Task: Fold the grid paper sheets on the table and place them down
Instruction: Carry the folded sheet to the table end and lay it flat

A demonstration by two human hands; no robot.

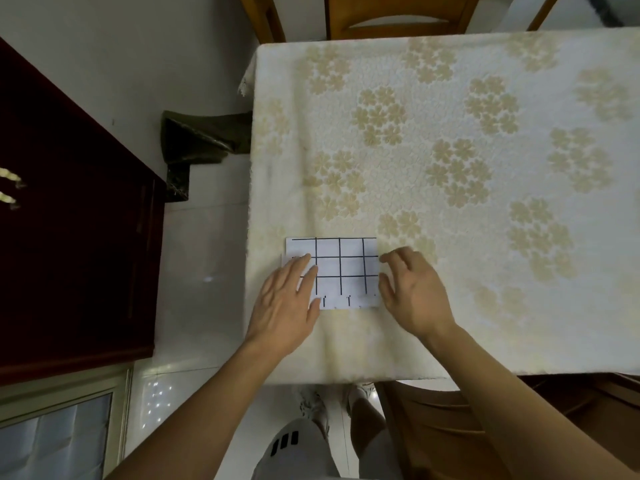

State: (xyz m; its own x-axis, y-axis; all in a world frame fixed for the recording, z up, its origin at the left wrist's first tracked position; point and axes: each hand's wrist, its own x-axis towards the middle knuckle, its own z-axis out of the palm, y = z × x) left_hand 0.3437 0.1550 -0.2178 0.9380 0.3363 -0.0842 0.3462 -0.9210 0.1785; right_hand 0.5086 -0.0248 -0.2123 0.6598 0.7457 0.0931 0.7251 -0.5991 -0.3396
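Your grid paper (341, 268) lies flat on the counter (450, 168), close to its near-left corner, with its edges running square to the counter's edges. It is only a little wider than deep, so its long axis runs left to right. The sheet looks folded: a second white layer peeks out along the left edge and along the near edge, where short black line stubs show below the upper layer.

Your left hand (289, 299) comes in from the near left, palm down, fingers straight and close together. The fingertips lie on the left part of the paper, and the hand covers its near-left corner. Your right hand (412, 289) sits at the paper's right edge, fingers loosely curved and slightly spread, fingertips at or just beside that edge; you cannot tell whether they touch it. It grips nothing. Both forearms are bare and reach up from the near side.

The paper is white with thick black lines forming a grid of roughly square cells, about three rows by three columns in sight, plus a blank strip at the left.

The counter carries a cream cloth with pale yellow flower clusters. A wooden chair (398, 15) stands at the far side, another chair (450, 427) at the near right, and a dark red cabinet (69, 220) stands to the left.
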